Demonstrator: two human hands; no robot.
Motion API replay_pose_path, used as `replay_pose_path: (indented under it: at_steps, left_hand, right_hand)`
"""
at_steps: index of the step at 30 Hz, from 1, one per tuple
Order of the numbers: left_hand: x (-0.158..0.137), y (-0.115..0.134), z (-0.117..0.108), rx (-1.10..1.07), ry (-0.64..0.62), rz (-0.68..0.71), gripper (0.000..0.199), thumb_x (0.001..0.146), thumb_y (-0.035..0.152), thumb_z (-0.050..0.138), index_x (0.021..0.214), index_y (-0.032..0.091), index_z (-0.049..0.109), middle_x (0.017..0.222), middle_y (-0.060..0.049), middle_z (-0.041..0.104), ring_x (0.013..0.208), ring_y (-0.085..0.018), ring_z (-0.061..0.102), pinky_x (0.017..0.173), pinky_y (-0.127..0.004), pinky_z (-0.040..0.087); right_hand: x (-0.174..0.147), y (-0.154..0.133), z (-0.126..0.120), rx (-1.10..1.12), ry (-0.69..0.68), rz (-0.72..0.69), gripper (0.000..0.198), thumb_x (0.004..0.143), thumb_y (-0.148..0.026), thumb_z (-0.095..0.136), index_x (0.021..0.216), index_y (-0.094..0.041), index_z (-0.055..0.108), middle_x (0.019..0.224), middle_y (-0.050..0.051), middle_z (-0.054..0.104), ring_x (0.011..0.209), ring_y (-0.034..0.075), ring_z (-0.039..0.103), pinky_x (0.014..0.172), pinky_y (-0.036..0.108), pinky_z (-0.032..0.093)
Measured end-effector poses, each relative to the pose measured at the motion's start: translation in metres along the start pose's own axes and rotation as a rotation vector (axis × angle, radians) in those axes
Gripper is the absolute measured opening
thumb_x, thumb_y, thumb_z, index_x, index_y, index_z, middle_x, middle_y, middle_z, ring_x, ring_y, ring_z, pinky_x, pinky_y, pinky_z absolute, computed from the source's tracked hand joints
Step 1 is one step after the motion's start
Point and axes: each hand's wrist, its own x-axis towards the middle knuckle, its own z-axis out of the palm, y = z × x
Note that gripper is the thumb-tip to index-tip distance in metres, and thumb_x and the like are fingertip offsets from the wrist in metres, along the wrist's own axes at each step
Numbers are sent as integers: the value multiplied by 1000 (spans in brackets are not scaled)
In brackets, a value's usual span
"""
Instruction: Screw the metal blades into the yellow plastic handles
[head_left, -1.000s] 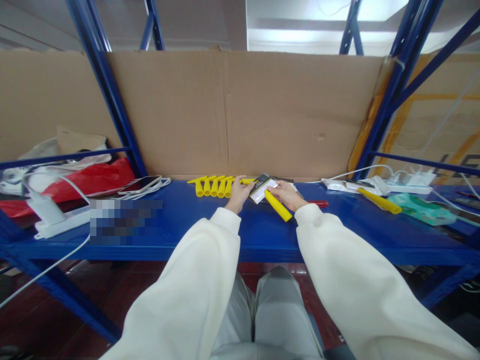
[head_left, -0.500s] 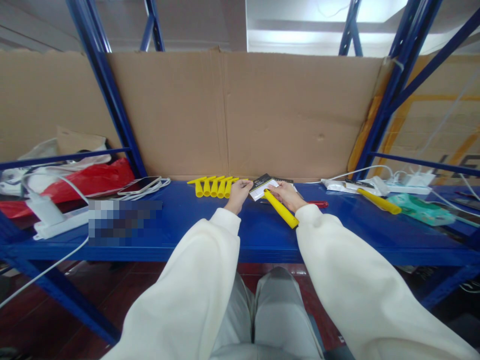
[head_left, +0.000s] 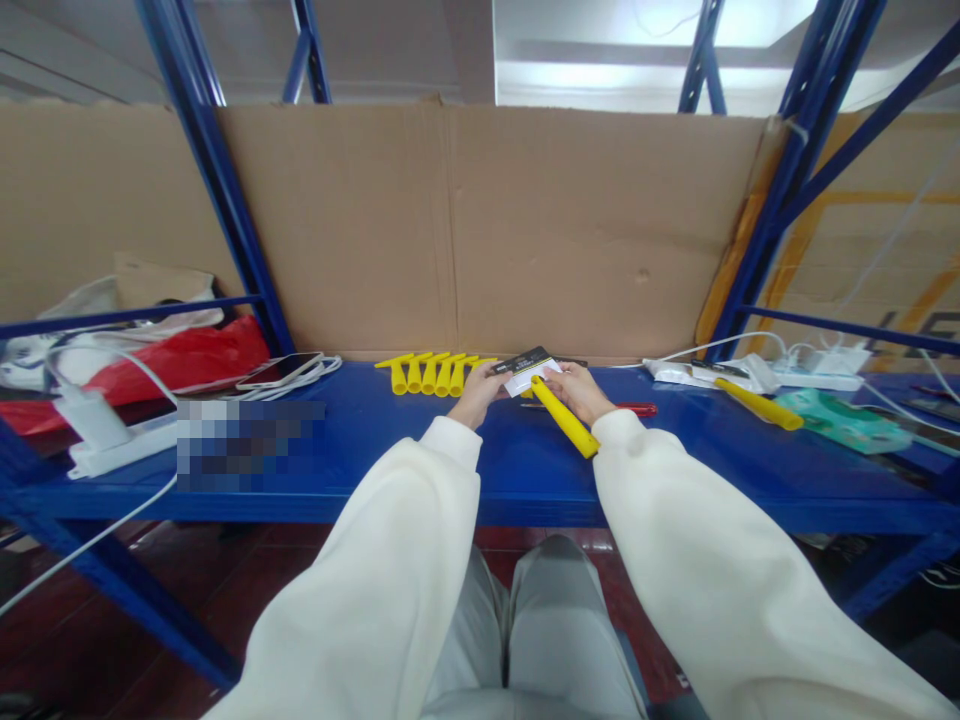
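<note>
My left hand [head_left: 480,393] is closed on the left side of a small black-and-white card [head_left: 530,368]. At the card's right edge my right hand [head_left: 583,392] has its fingers closed, with a yellow tapered tube [head_left: 564,416] at them. The tube's narrow end overlaps the card and its wide end slants toward my right cuff. Part of my right fingers' grip is hidden. Just left of my left hand, several similar yellow tubes [head_left: 428,377] stand in a row. A red-handled tool [head_left: 637,409] lies behind my right wrist, partly covered.
The blue shelf [head_left: 360,450] is backed by a cardboard sheet [head_left: 337,230]. At left are a phone [head_left: 280,370] with a white cable, a power strip [head_left: 131,447] and a red bag [head_left: 180,362]. Another yellow tube [head_left: 757,405] and a green plastic packet [head_left: 840,420] lie at right.
The card has turned flatter and moved slightly right, with my left fingers further over its left side. The yellow tube at my right hand has shifted slightly right.
</note>
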Motion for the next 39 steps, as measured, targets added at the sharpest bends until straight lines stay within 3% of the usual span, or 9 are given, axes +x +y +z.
replay_pose_path:
  at_steps: [3,10,16,25,34,39]
  left_hand:
    - [3,-3,-1,-22,27,26,20,68,4,70,84,14,67,76,-2,68,69,-13,65,68,-26,56]
    - [17,-14,-7,55,140,115,18,63,4,69,78,15,68,71,-1,67,70,-15,65,70,-27,55]
    - [17,-15,-9,103,298,124,14,65,2,68,72,15,68,77,-4,70,79,-18,69,80,-33,57]
    - [17,-14,-10,102,331,136,18,64,-3,66,68,15,66,76,-4,69,81,-19,68,86,-37,55]
    - [13,-11,-7,93,296,110,19,65,-4,66,69,15,65,75,-2,67,81,-18,68,85,-36,56]
    - [13,-11,-6,104,303,110,18,67,-3,64,70,15,65,76,-2,68,82,-17,68,83,-34,57]
  right_hand:
    - [-1,-1,1,0,-22,21,21,82,-4,68,83,-20,54,75,2,73,62,13,71,63,24,62]
    - [-6,-1,2,-90,-260,40,27,71,1,72,86,-19,63,80,1,75,69,13,72,66,21,61]
    - [-5,1,0,-163,-216,100,39,65,1,74,93,-21,59,80,0,75,70,13,71,64,21,60]
    - [-6,2,-2,-138,-248,113,49,65,0,75,105,-22,57,82,-1,75,72,14,73,68,22,60]
    - [-10,-2,-1,-131,-274,118,39,65,-2,77,92,-22,57,79,-1,75,69,12,71,66,19,58]
    - [-12,-4,2,-127,-237,127,29,73,-3,72,88,-21,56,76,-1,74,62,10,70,59,17,57]
